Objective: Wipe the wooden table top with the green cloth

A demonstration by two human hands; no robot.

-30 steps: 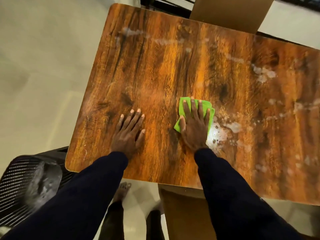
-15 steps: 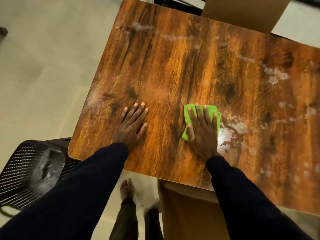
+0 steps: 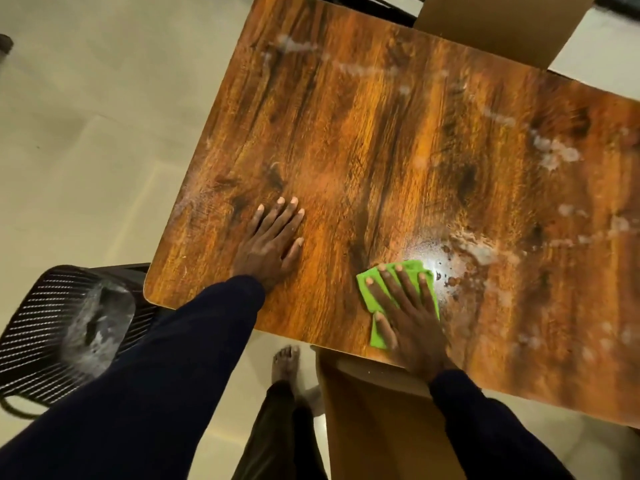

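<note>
The wooden table top (image 3: 398, 140) fills the middle and right of the head view, dark-grained with a glossy finish. My right hand (image 3: 408, 317) lies flat with straight fingers on the folded green cloth (image 3: 372, 299), pressing it onto the wood close to the near edge. A wet, whitish smear (image 3: 453, 258) with foam spots sits just beyond and to the right of the cloth. My left hand (image 3: 272, 242) rests flat on the bare wood near the table's left corner, fingers spread, holding nothing.
More whitish streaks (image 3: 554, 154) run across the far and right parts of the table. A black mesh chair (image 3: 59, 327) stands at the lower left, a brown chair seat (image 3: 377, 417) under the near edge, another chair back (image 3: 502, 26) at the far side. My bare foot (image 3: 285, 362) is on the pale floor.
My right hand has drawn the green cloth back toward the near edge, leaving a wet shiny patch where it was. My left hand has stayed flat in place.
</note>
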